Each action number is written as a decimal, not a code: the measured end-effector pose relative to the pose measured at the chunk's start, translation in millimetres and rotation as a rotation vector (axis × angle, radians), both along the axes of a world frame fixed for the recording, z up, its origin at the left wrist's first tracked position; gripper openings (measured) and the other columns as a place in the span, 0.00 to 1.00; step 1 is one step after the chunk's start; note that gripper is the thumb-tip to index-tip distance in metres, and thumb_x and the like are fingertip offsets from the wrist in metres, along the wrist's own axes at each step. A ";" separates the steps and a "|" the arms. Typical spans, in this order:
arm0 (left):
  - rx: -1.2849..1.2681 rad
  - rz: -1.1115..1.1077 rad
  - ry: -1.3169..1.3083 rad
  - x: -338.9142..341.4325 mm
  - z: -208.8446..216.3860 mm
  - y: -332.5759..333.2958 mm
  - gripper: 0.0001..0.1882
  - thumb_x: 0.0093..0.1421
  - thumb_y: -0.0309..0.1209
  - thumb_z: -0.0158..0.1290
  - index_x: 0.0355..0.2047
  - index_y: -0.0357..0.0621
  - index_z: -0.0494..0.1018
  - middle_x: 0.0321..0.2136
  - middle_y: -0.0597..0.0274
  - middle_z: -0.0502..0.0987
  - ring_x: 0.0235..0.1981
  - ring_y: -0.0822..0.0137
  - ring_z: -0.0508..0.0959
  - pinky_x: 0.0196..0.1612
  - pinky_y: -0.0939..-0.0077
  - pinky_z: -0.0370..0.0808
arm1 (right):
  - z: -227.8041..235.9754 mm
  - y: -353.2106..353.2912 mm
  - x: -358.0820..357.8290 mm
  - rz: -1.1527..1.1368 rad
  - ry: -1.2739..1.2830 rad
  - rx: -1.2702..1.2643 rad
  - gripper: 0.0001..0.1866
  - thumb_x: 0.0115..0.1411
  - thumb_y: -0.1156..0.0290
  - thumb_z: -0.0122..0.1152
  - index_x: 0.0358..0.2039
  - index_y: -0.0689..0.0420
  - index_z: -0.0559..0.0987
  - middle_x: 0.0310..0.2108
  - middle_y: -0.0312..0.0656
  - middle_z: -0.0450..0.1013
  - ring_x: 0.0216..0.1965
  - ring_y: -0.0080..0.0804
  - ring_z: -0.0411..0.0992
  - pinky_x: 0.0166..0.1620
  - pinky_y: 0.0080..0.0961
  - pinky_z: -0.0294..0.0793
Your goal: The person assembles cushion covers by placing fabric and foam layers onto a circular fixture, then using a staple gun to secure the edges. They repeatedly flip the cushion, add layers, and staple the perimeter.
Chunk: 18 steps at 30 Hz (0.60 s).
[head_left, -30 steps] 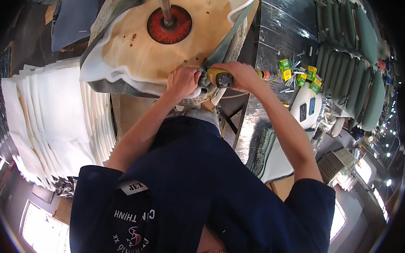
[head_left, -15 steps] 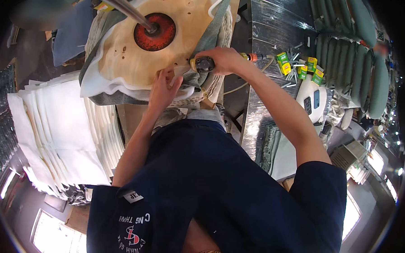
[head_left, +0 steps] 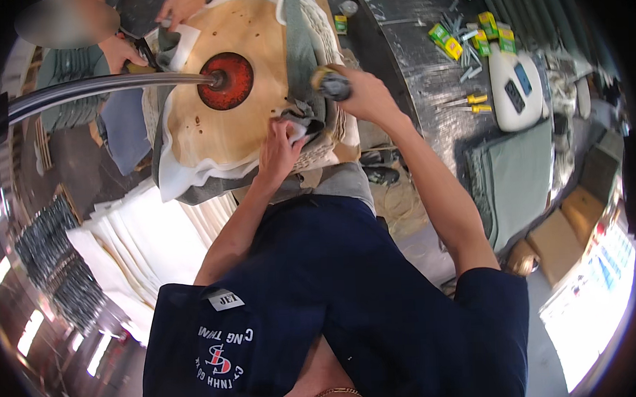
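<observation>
A pale wooden panel [head_left: 187,133] lies over white padding [head_left: 196,181] and grey fabric [head_left: 299,50], pressed by a red round disc [head_left: 239,92] on a metal rod [head_left: 114,82]. With bent, closed fingers, my left hand [head_left: 280,154] grips a bunched fold of the grey fabric at the panel's near right corner. My right hand [head_left: 367,95] is wrapped round a staple gun [head_left: 332,84], its dark rounded head toward the far right side of that fold. Fingers hide most of the tool's body, and its nose is not visible.
At the far left, a co-worker's hands [head_left: 182,7] reach to the panel's other edge. A stack of white sheets [head_left: 156,227] stands near left. On the right-hand table [head_left: 425,59] are yellow-green boxes [head_left: 446,42], loose staple strips [head_left: 474,72], yellow-handled tools [head_left: 478,103] and folded green fabric [head_left: 519,175].
My view has turned, and the rod now runs leftward. My right hand has drawn the staple gun away from my left hand, which now grips the fold. A co-worker's hands have come into view.
</observation>
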<state>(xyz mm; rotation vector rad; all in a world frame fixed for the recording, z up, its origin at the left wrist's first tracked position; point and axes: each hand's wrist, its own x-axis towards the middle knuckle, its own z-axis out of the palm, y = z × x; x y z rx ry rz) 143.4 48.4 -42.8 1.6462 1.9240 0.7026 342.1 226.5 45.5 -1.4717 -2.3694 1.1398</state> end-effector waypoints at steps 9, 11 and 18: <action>0.181 -0.490 0.183 -19.6 12.9 49.7 0.14 0.66 0.46 0.57 0.36 0.51 0.82 0.44 0.51 0.74 0.48 0.48 0.75 0.45 0.52 0.77 | -20.4 -215.4 9.2 -0.715 0.232 -0.095 0.36 0.48 0.77 0.71 0.61 0.62 0.75 0.44 0.55 0.82 0.49 0.42 0.82 0.53 0.32 0.77; 0.192 -0.625 0.257 -27.6 13.8 60.1 0.15 0.67 0.46 0.55 0.35 0.50 0.82 0.43 0.51 0.75 0.49 0.49 0.74 0.45 0.50 0.77 | -26.5 -229.6 -4.6 -0.790 0.236 -0.123 0.37 0.48 0.78 0.71 0.62 0.62 0.74 0.46 0.56 0.81 0.50 0.42 0.81 0.54 0.32 0.77; 0.388 -0.839 0.301 -37.7 14.2 96.3 0.15 0.65 0.43 0.57 0.30 0.46 0.83 0.38 0.45 0.77 0.50 0.46 0.73 0.52 0.51 0.69 | -23.1 -224.4 -40.3 -0.941 0.377 -0.107 0.36 0.49 0.77 0.69 0.62 0.59 0.74 0.47 0.55 0.81 0.49 0.46 0.81 0.53 0.35 0.77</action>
